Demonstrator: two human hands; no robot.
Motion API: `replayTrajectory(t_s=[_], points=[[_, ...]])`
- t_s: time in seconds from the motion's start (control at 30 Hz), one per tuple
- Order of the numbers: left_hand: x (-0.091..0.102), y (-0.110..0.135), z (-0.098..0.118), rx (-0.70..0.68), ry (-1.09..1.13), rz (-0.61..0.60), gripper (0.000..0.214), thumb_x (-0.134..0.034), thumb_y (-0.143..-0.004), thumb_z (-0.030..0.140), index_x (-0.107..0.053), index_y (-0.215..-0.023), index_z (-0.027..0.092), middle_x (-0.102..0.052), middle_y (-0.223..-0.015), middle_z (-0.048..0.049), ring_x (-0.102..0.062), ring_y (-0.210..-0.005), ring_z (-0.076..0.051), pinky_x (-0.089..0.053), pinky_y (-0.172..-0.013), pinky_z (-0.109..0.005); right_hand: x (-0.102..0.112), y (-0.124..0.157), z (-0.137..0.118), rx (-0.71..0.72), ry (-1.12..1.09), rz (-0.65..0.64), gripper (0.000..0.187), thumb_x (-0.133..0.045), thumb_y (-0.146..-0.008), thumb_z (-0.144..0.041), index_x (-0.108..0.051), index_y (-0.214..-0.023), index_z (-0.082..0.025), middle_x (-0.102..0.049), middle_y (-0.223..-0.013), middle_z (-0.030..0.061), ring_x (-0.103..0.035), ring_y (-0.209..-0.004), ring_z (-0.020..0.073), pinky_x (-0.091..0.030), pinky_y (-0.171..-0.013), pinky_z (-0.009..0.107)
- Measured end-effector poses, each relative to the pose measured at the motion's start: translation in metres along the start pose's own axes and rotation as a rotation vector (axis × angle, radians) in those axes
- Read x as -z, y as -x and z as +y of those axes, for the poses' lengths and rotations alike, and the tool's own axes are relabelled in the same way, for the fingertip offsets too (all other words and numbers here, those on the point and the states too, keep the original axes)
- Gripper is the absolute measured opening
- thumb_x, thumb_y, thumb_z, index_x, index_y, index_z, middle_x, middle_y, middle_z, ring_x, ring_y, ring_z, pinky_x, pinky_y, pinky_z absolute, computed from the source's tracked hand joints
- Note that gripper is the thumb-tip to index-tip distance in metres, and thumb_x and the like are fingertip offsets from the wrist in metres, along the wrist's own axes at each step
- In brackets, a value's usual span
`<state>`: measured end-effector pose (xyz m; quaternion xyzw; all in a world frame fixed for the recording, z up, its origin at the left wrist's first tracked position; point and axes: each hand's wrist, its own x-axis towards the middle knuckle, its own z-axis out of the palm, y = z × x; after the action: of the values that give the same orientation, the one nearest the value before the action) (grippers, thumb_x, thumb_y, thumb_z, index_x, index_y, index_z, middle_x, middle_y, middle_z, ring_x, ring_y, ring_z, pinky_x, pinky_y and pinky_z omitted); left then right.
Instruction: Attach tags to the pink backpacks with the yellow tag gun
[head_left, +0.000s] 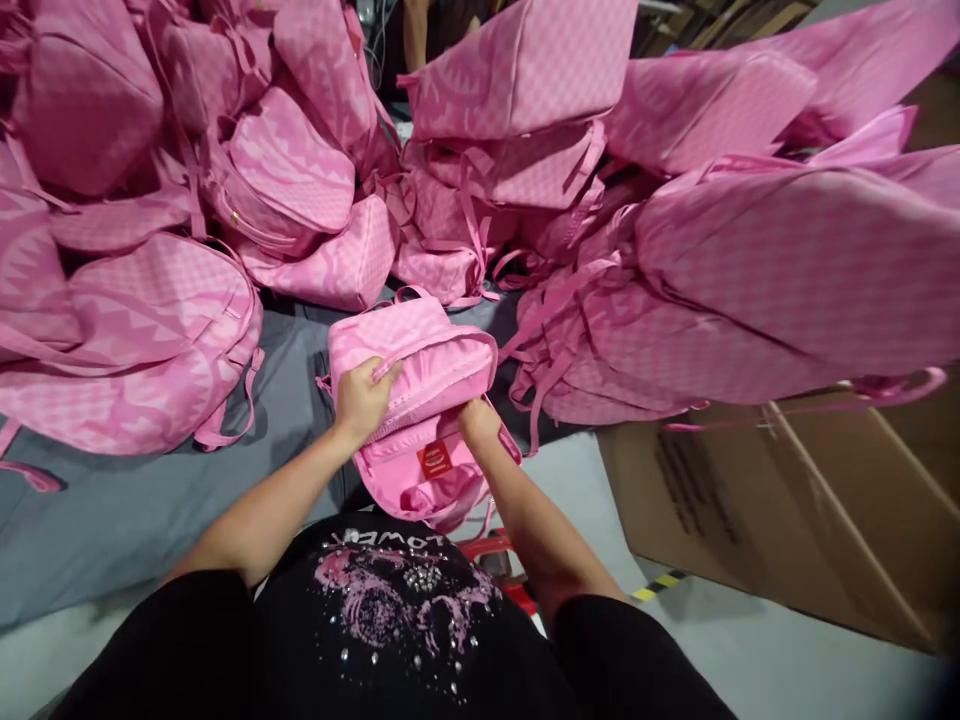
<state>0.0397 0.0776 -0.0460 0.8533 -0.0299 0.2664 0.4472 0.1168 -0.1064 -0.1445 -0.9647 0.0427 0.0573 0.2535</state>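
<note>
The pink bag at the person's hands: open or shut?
Open. The pink bag gapes under the left hand and right hand, showing a red label inside.

**Mostly cloth, some cardboard**

From where I stand, open backpack [367, 335] looks like smooth, low-sheen fabric; its lining [454, 495] is slicker, glossier. Table cover [135, 520]: matt grey cloth. Box [697, 500]: matt brown cardboard. Shirt [300, 640]: matt black cloth, glittery studs [424, 577]. Floor [727, 640]: smooth.

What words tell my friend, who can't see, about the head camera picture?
A left hand holds an open pink bag by its edge while the right hand is partly inside, near a red label. More pink bags lie piled beyond.
</note>
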Motion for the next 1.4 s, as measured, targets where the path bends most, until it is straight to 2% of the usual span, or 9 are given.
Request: replayTrajectory(t_s=[0.1,0.23,0.33,0.5,0.67,0.9,1.17,1.27,1.4], points=[[0.000,-0.001,-0.007,-0.073,-0.012,0.031,0.045,-0.054,-0.088,0.045,-0.043,-0.059,0.012,-0.029,-0.053,0.0030,-0.028,-0.050,-0.007,-0.021,-0.052,-0.023,0.013,0.031,0.051,-0.140,0.108,-0.071,0.045,-0.038,-0.104,-0.042,-0.049,-0.128,-0.006,-0.061,-0.100,0.0207,-0.062,-0.098,0.0317,-0.048,-0.087,0.047],[-0.008,-0.002,-0.009,-0.116,0.010,0.045,0.043,-0.054,-0.089,0.042,-0.043,-0.060,0.012,-0.032,-0.054,0.0026,-0.030,-0.051,-0.007,-0.022,-0.053,-0.024,0.025,0.087,0.114,-0.277,0.000,-0.567,0.046,-0.041,-0.103,-0.044,-0.063,-0.097,-0.004,-0.055,-0.062,0.0117,-0.058,-0.055,0.0211,-0.050,-0.063,0.032],[-0.014,-0.003,-0.009,-0.164,0.019,0.032,0.042,-0.055,-0.089,0.042,-0.045,-0.062,0.012,-0.033,-0.054,0.0027,-0.030,-0.051,-0.007,-0.023,-0.053,-0.023,0.015,0.108,0.131,-0.246,-0.503,-0.851,0.053,-0.033,-0.105,-0.046,-0.057,-0.076,-0.008,-0.044,-0.051,0.0038,-0.044,-0.041,0.0122,-0.038,-0.045,0.019],[-0.020,-0.003,-0.007,-0.235,0.056,-0.051,0.038,-0.057,-0.088,0.041,-0.051,-0.066,0.012,-0.037,-0.057,0.0025,-0.033,-0.052,-0.007,-0.027,-0.053,-0.021,-0.023,0.091,0.099,-0.554,-1.790,-0.709,0.053,-0.019,-0.106,-0.052,-0.045,-0.081,-0.013,-0.022,-0.049,-0.0071,-0.015,-0.032,0.0049,-0.017,-0.033,0.013],[-0.019,-0.003,-0.004,-0.294,0.030,-0.044,0.037,-0.058,-0.088,0.039,-0.051,-0.065,0.012,-0.035,-0.056,0.0024,-0.033,-0.052,-0.007,-0.026,-0.052,-0.021,-0.040,0.096,0.082,-0.569,-2.049,-0.544,0.052,-0.016,-0.106,-0.053,-0.045,-0.088,-0.014,-0.018,-0.050,-0.0088,-0.014,-0.032,0.0048,-0.023,-0.035,0.013],[-0.025,-0.006,-0.003,-0.384,0.022,-0.050,0.036,-0.056,-0.089,0.038,-0.052,-0.065,0.012,-0.036,-0.055,0.0029,-0.034,-0.051,-0.007,-0.027,-0.050,-0.020,-0.045,0.106,0.069,-0.743,-1.929,-0.426,0.052,-0.008,-0.105,-0.054,-0.037,-0.083,-0.016,-0.021,-0.049,-0.0079,-0.019,-0.033,0.0062,-0.025,-0.035,0.014],[-0.026,-0.016,-0.002,-0.660,-0.009,-0.039,0.023,-0.061,-0.087,0.024,-0.056,-0.069,0.011,-0.042,-0.055,0.0036,-0.038,-0.049,-0.005,-0.031,-0.050,-0.018,-0.069,0.102,0.037,-0.448,-1.648,-0.932,0.042,-0.028,-0.106,-0.044,-0.041,-0.079,-0.014,-0.028,-0.050,-0.0048,-0.014,-0.037,0.0058,-0.016,-0.035,0.014],[-0.023,-0.021,0.000,-0.760,-0.027,-0.057,0.018,-0.062,-0.086,0.021,-0.057,-0.071,0.011,-0.046,-0.057,0.0031,-0.041,-0.050,-0.005,-0.032,-0.051,-0.018,-0.045,0.102,0.060,-0.308,-1.396,-0.840,0.041,-0.031,-0.106,-0.041,-0.042,-0.078,-0.014,-0.029,-0.049,-0.0046,-0.019,-0.034,0.0060,-0.018,-0.035,0.014],[-0.023,-0.022,-0.001,-0.802,-0.019,-0.077,0.013,-0.064,-0.084,0.020,-0.059,-0.076,0.011,-0.050,-0.059,0.0026,-0.044,-0.051,-0.005,-0.034,-0.052,-0.018,0.024,0.101,0.097,-0.268,-0.621,-0.676,0.041,-0.030,-0.105,-0.046,-0.050,-0.097,-0.010,-0.029,-0.047,-0.0059,-0.026,-0.032,0.0079,-0.020,-0.034,0.014]])
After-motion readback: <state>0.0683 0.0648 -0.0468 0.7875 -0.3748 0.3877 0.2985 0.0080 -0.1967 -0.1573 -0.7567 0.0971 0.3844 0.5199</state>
